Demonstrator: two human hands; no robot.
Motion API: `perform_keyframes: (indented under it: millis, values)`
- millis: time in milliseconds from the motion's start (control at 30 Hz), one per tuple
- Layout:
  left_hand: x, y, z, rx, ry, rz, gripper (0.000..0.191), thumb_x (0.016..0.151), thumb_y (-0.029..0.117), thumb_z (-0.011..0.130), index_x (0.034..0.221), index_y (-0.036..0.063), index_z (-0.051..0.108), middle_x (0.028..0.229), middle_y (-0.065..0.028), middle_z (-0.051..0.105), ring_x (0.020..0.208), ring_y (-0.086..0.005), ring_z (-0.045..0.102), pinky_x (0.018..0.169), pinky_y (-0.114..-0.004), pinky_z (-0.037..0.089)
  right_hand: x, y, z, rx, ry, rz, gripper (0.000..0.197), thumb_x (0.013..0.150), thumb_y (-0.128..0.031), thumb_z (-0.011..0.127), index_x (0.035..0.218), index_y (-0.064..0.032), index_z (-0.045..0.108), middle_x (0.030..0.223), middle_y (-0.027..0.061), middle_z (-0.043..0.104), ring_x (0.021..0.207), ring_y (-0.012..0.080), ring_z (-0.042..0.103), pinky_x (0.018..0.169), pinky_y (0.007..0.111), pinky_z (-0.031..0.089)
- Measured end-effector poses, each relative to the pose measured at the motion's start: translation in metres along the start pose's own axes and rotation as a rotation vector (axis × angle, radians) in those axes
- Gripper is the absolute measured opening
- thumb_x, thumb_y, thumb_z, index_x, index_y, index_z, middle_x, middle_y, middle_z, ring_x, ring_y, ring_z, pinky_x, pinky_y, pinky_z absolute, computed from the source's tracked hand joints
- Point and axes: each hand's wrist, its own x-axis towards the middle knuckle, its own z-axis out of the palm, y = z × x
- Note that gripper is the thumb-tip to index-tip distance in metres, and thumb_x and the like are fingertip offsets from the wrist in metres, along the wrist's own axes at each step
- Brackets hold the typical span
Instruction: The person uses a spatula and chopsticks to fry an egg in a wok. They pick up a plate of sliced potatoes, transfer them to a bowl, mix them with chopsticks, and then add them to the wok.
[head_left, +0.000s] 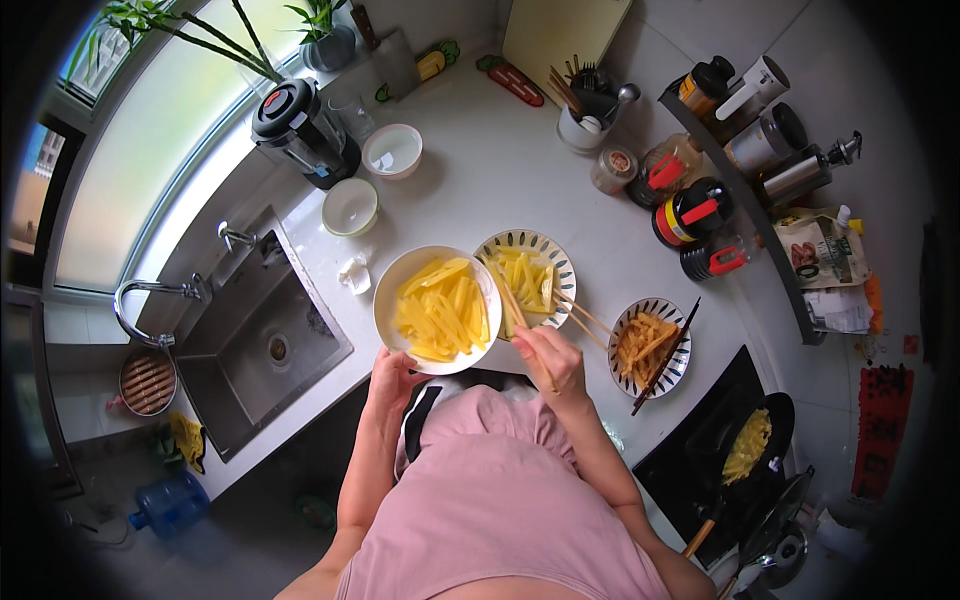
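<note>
My left hand (397, 375) grips the near edge of a white bowl (384, 300) holding yellow potato-like strips (442, 307). In my right hand (551, 367) is a pair of light wooden chopsticks (508, 296), their tips between the bowl and a patterned plate (566, 262). More pale yellow strips (529, 277) lie on that plate, partly hidden by the bowl. Another pair of wooden chopsticks (589, 319) rests on the plate's right side. Further right, a smaller patterned plate (679, 367) holds browned fried strips (645, 345), with dark chopsticks (667, 356) across its rim.
At left are a steel sink (247, 405) and faucet (142, 289). Two small bowls (350, 207) stand near a blender-like jug (304, 135). Crumpled tissue (355, 274) lies nearby. Sauce bottles (694, 210) line the right; a pan (784, 427) with yellow food sits on the black cooktop (705, 450).
</note>
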Motion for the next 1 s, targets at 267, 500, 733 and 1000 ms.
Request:
perform_keyframes:
  millis: [267, 500, 733, 1000]
  values:
    - [0.003, 0.006, -0.009, -0.022, 0.011, 0.044, 0.068, 0.067, 0.002, 0.046, 0.134, 0.0013, 0.040, 0.124, -0.0183, 0.058, 0.106, -0.0346, 0.065, 0.082, -0.053, 0.060, -0.013, 0.030, -0.034, 0.137, 0.116, 0.323, 0.016, 0.091, -0.004, 0.065, 0.105, 0.0015, 0.071, 0.083, 0.0103, 0.066, 0.062, 0.0164, 0.066, 0.055, 0.027, 0.053]
    - [0.010, 0.008, -0.017, -0.079, -0.018, 0.020, 0.065, 0.068, 0.005, 0.047, 0.133, 0.0017, 0.042, 0.124, -0.0171, 0.059, 0.105, -0.0322, 0.066, 0.082, -0.051, 0.059, -0.008, 0.016, -0.058, 0.415, 0.094, 0.436, 0.019, 0.093, -0.003, 0.062, 0.110, -0.0005, 0.072, 0.079, 0.0086, 0.065, 0.063, 0.0138, 0.065, 0.055, 0.024, 0.054]
    - [0.015, 0.015, -0.004, -0.015, -0.122, -0.058, 0.051, 0.070, 0.010, 0.048, 0.120, -0.0022, 0.054, 0.113, -0.0149, 0.065, 0.102, -0.0274, 0.065, 0.087, -0.043, 0.055, 0.024, 0.003, -0.038, 0.146, -0.217, -0.116, 0.035, 0.077, -0.008, 0.078, 0.112, -0.0070, 0.072, 0.077, 0.0074, 0.061, 0.067, 0.0213, 0.063, 0.057, 0.032, 0.050]
    - [0.024, 0.017, 0.001, 0.115, -0.144, 0.012, 0.045, 0.072, 0.013, 0.047, 0.111, -0.0040, 0.059, 0.104, -0.0123, 0.066, 0.093, -0.0229, 0.064, 0.085, -0.034, 0.051, 0.027, -0.001, -0.037, 0.066, -0.188, -0.138, 0.019, 0.083, -0.009, 0.074, 0.097, 0.0009, 0.068, 0.077, 0.0104, 0.061, 0.068, 0.0265, 0.062, 0.059, 0.035, 0.050]
